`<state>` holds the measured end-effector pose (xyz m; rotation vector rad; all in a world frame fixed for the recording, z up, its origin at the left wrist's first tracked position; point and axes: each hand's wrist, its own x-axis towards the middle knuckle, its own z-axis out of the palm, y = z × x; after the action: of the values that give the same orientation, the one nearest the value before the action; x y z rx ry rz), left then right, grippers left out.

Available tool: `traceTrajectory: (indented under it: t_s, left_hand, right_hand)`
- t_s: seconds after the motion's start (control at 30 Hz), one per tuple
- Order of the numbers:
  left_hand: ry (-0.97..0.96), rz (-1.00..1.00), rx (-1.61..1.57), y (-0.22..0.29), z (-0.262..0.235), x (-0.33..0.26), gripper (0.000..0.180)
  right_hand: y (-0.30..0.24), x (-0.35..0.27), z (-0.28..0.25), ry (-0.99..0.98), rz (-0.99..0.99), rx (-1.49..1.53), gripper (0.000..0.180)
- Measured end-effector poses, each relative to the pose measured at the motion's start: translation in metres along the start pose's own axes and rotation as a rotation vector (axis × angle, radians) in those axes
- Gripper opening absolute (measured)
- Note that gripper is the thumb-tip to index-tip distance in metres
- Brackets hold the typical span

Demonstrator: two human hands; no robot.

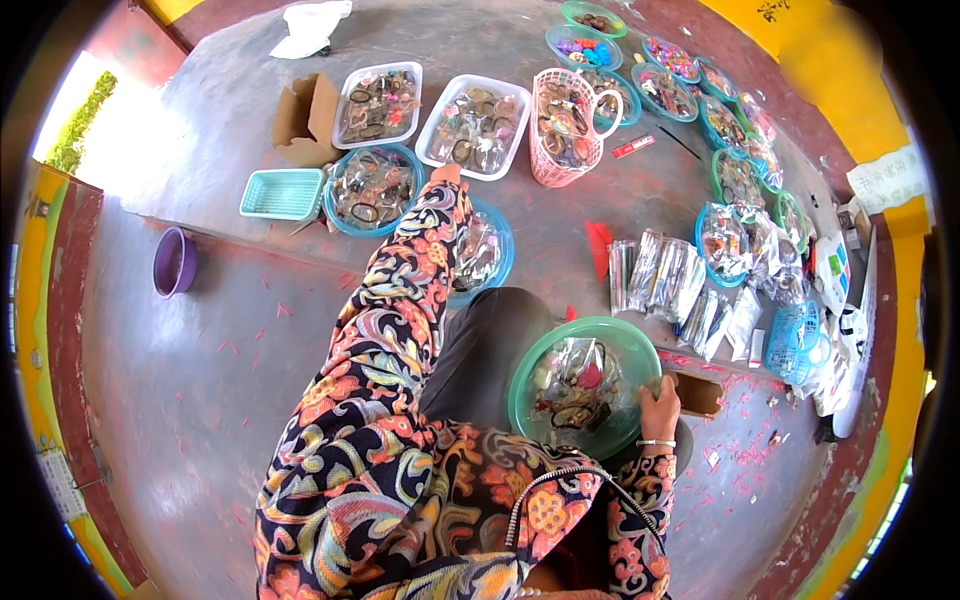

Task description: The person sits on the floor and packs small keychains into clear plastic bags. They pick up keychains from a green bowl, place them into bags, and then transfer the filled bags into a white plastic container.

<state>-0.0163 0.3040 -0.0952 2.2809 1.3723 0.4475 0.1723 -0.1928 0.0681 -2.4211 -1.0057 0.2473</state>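
My right hand [660, 402] grips the right rim of a green round bowl [525, 385] resting on my lap; the bowl holds small packets of hair accessories. My left arm in a patterned sleeve stretches forward, and my left hand [447, 174] reaches the near edge of a white rectangular tray [436, 120] full of packets, just beside a blue round bowl [340, 215] of similar items. Only the back of that hand shows, so I cannot see what its fingers do.
Another white tray [345, 95], a pink basket [545, 165], a teal lidded box [282, 193] and an open cardboard box [300, 120] sit on the raised ledge. Several bowls of trinkets curve along the right [720, 240]. A purple pot [172, 262] stands on the lower floor.
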Motion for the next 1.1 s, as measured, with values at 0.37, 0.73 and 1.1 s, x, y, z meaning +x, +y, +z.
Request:
traceTrajectory:
  t_s: [0.37, 0.73, 1.1]
  left_hand:
    - [0.008, -0.766, -1.376, -0.022, -0.034, 0.013, 0.029]
    - [0.258, -0.901, -1.905, 0.014, -0.079, 0.0, 0.028]
    - [0.264, -0.554, -1.946, 0.055, -0.115, -0.09, 0.015]
  right_hand:
    - [-0.039, -0.035, -0.027, -0.011, 0.021, 0.03, 0.019]
    - [-0.039, -0.033, -0.029, -0.012, 0.014, 0.049, 0.02]
    - [-0.017, -0.016, -0.025, -0.004, -0.065, -0.03, 0.022]
